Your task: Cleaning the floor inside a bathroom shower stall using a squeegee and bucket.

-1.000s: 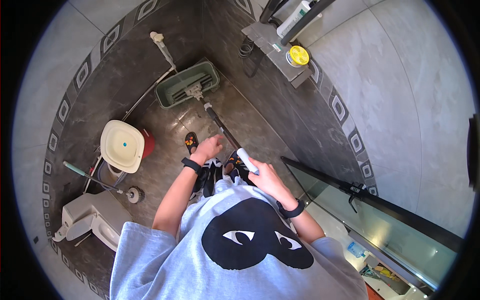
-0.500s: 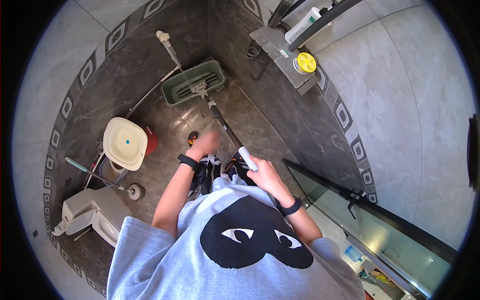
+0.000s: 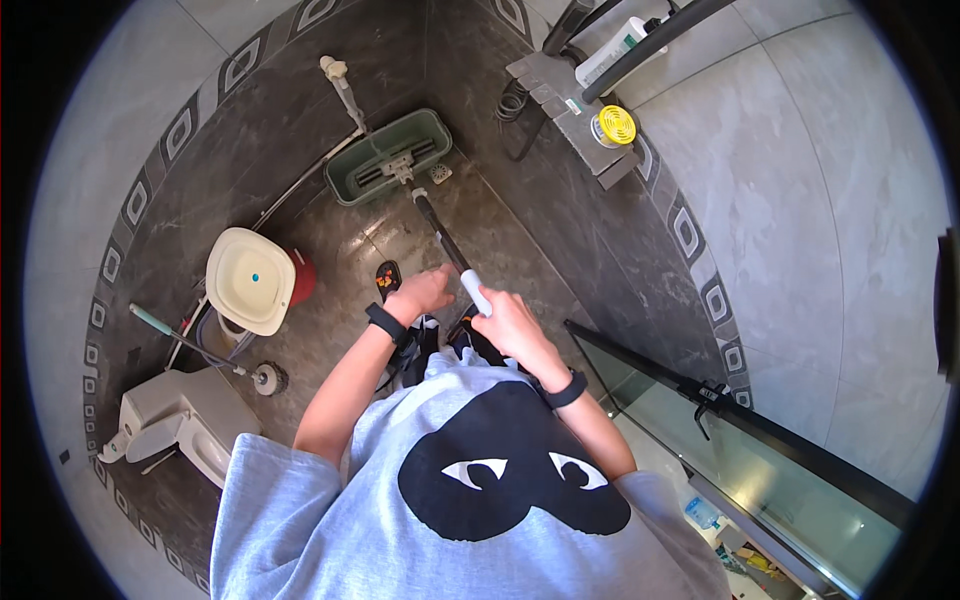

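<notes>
As right hand (image 3: 511,325) grips mop (image 3: 442,233), bottle (image 3: 606,57) labelled.

The place is recognised as a bathroom, since a white toilet (image 3: 202,448) is seen at eight o'clock and a round drain (image 3: 440,174) is set into the floor (image 3: 330,232) just short of twelve. The walls (image 3: 290,125) are clad in tiles (image 3: 760,180), dark below and pale grey above, with a patterned border (image 3: 687,235) run between them. At one o'clock a yellow-lidded tub (image 3: 616,125) is held on a small wall shelf (image 3: 575,122), and at four o'clock a black-framed glass panel (image 3: 765,450) is fitted.
</notes>
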A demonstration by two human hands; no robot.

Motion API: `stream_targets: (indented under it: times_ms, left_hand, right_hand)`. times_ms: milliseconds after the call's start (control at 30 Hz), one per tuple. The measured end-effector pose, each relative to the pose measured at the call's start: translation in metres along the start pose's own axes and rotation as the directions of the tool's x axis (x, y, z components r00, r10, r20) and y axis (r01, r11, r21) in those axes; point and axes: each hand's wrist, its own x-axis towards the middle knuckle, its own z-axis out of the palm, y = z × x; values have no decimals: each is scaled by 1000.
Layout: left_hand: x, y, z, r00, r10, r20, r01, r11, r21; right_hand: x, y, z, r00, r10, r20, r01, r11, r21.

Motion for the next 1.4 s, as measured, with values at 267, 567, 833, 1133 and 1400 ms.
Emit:
stream_targets:
  times_ms: [267, 567, 833, 1133, 1400]
  left_hand:
    - [7, -20, 16, 998, -14, -69, 5, 992, -128]
    - [30, -66, 22, 987, -129, -96, 100, 960, -260]
    - [40, -105, -94, 933, -359, -29, 356, 909, 217]
    - [100, -190, -316, 519, 159, -840, 423, 806, 414]
    - [161, -233, -365, 697, 18, -717, 478, 733, 484]
  right_hand:
    - [-1, -4, -23, 999, 44, -26, -39, 986, 161]
    - [5, -11, -15, 945, -215, -248, 246, 964, 101]
    - [35, -36, -37, 938, 41, -344, 84, 936, 342]
    - [42, -82, -37, 872, 339, -353, -60, 791, 609]
    - [44, -82, -26, 672, 433, -601, -132, 868, 478]
